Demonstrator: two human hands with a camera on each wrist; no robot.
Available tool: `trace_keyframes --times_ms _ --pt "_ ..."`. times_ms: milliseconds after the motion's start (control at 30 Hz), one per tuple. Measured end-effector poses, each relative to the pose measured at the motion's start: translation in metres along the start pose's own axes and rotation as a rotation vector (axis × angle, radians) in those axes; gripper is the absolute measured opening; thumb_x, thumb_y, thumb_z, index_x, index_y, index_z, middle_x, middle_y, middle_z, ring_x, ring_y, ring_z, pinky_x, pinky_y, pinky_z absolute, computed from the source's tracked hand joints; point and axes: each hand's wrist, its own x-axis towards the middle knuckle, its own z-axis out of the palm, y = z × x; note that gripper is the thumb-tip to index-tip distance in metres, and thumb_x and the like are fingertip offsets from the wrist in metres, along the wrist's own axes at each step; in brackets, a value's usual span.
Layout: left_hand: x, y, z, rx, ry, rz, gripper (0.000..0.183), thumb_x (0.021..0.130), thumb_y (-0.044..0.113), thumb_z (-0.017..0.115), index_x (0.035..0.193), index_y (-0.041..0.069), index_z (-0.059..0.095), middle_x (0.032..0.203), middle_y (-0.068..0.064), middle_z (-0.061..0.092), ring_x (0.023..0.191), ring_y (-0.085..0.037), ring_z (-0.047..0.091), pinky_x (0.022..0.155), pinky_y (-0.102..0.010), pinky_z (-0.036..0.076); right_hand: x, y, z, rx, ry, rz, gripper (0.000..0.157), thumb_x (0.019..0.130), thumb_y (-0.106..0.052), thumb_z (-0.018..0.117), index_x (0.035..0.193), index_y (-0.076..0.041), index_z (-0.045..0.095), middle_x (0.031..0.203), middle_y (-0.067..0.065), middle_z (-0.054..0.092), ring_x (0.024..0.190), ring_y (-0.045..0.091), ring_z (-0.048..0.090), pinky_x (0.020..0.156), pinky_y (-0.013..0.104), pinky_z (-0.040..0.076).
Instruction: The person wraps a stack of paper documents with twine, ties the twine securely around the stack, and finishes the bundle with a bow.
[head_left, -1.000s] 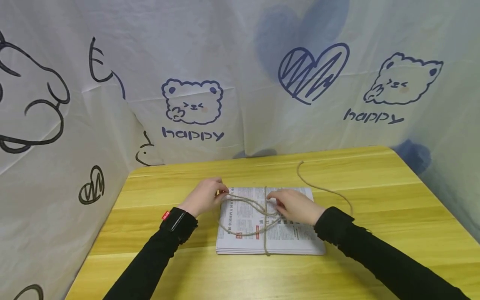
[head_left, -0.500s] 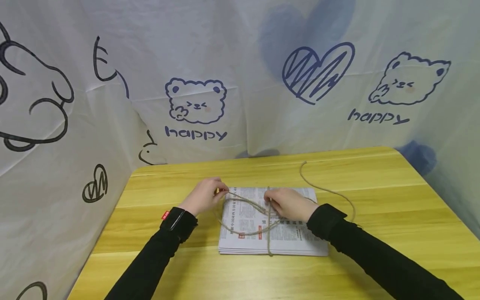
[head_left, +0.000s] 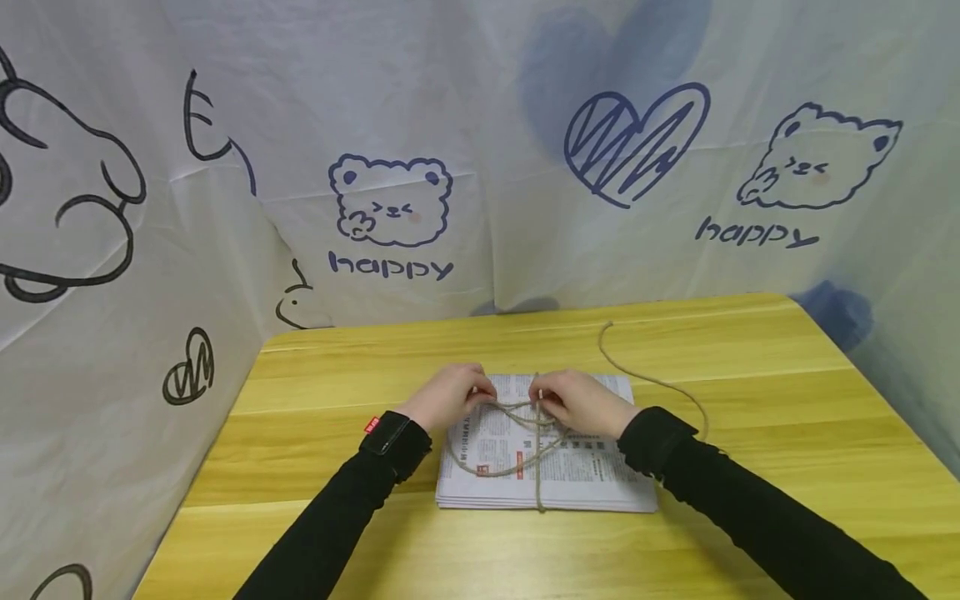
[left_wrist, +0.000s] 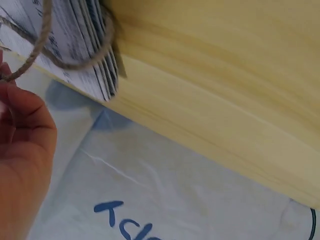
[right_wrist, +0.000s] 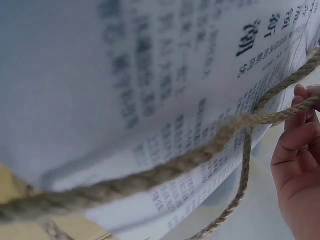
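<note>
A stack of folded newspapers point(head_left: 592, 495) lies on the wooden table. Twine point(head_left: 538, 479) runs across its middle from back to front, and a loose loop curves over the left half. My left hand point(head_left: 448, 398) pinches a strand above the stack's left part; twine point(left_wrist: 44, 37) also shows in the left wrist view, leading to the fingers at the edge. My right hand point(head_left: 581, 404) has curled fingertips on the twine at the crossing. In the right wrist view, strands of twine point(right_wrist: 150, 182) cross over the printed newspaper point(right_wrist: 165, 90), close to the camera and partly blurred.
A free end of twine point(head_left: 652, 379) trails over the table point(head_left: 360, 500) to the back right. White cloth point(head_left: 502, 167) with drawn bears and hearts hangs behind the table and along its sides.
My left hand has moved right, toward the middle of the stack, and the strand it pinches is slacker. My right hand has shifted slightly left, onto the crossing.
</note>
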Motion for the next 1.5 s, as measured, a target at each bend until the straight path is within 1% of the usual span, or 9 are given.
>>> trace_keyframes --times_ms 333,500,667,800,933,1033,1167,1300,1500 --pt "0.001 0.005 0.005 -0.021 -0.047 0.079 0.01 0.091 0.016 0.064 0.093 0.013 0.073 0.087 0.004 0.058 0.075 -0.012 0.051 0.071 -0.028 0.046 -0.003 0.004 -0.001 0.031 0.015 0.003 0.011 0.093 -0.005 0.058 0.097 -0.012 0.065 0.084 -0.002 0.062 0.068 0.007 0.052 0.063 0.03 0.046" --pt "0.004 0.005 0.006 0.045 -0.03 0.14 0.009 0.09 0.01 0.063 0.091 0.012 0.072 0.086 0.002 0.058 0.076 -0.012 0.052 0.073 -0.028 0.047 -0.008 0.005 0.0 0.038 0.002 0.035 0.014 0.093 -0.006 0.058 0.105 -0.012 0.065 0.085 -0.002 0.062 0.069 0.007 0.054 0.064 0.03 0.047" --pt "0.004 0.001 0.004 0.076 -0.013 0.101 0.011 0.09 0.008 0.062 0.094 0.012 0.072 0.088 0.002 0.058 0.079 -0.011 0.054 0.076 -0.027 0.049 -0.024 0.008 -0.005 0.105 -0.044 0.068 0.022 0.095 -0.009 0.055 0.117 -0.009 0.059 0.087 -0.005 0.06 0.072 0.006 0.053 0.067 0.03 0.047" --pt "0.003 -0.002 0.001 0.07 -0.005 0.06 0.013 0.091 0.009 0.061 0.098 0.011 0.072 0.09 0.003 0.057 0.081 -0.01 0.055 0.078 -0.027 0.05 -0.047 0.011 -0.016 0.158 -0.093 0.07 0.025 0.092 -0.014 0.061 0.116 -0.01 0.056 0.089 -0.005 0.057 0.074 0.009 0.053 0.068 0.03 0.047" --pt "0.002 -0.003 -0.002 0.076 0.007 0.031 0.013 0.091 0.009 0.061 0.098 0.011 0.072 0.09 0.004 0.056 0.082 -0.009 0.054 0.077 -0.026 0.049 -0.066 0.015 -0.023 0.091 -0.112 0.083 0.039 0.082 -0.02 0.073 0.116 -0.013 0.055 0.09 -0.005 0.056 0.077 0.012 0.052 0.069 0.03 0.046" --pt "0.001 -0.004 -0.004 0.087 0.024 0.021 0.013 0.091 0.009 0.061 0.099 0.012 0.072 0.09 0.004 0.055 0.082 -0.009 0.054 0.077 -0.026 0.049 -0.073 0.017 -0.023 0.013 -0.115 0.088 0.039 0.08 -0.014 0.073 0.115 -0.014 0.056 0.089 -0.006 0.054 0.075 0.011 0.05 0.068 0.029 0.046" --pt "0.0 -0.004 -0.004 0.08 0.03 0.039 0.013 0.091 0.01 0.061 0.098 0.012 0.072 0.09 0.004 0.056 0.082 -0.009 0.054 0.076 -0.025 0.049 -0.076 0.017 -0.021 -0.035 -0.096 0.08 0.032 0.079 0.001 0.063 0.107 -0.014 0.059 0.085 -0.005 0.054 0.073 0.011 0.048 0.066 0.029 0.046" --pt "0.0 -0.005 -0.003 0.085 0.039 0.046 0.013 0.091 0.008 0.062 0.098 0.011 0.072 0.09 0.003 0.056 0.082 -0.01 0.054 0.076 -0.026 0.049 -0.079 0.016 -0.028 0.024 -0.06 0.066 0.025 0.085 0.003 0.059 0.103 -0.014 0.063 0.089 -0.004 0.06 0.075 0.008 0.052 0.067 0.029 0.048" --pt "-0.001 -0.003 -0.002 0.077 0.029 0.036 0.013 0.09 0.009 0.062 0.097 0.012 0.073 0.09 0.003 0.057 0.082 -0.01 0.055 0.076 -0.027 0.049 -0.078 0.015 -0.045 0.134 0.13 0.107 0.014 0.092 -0.005 0.06 0.102 -0.009 0.067 0.082 0.002 0.063 0.06 0.006 0.046 0.053 0.024 0.04"
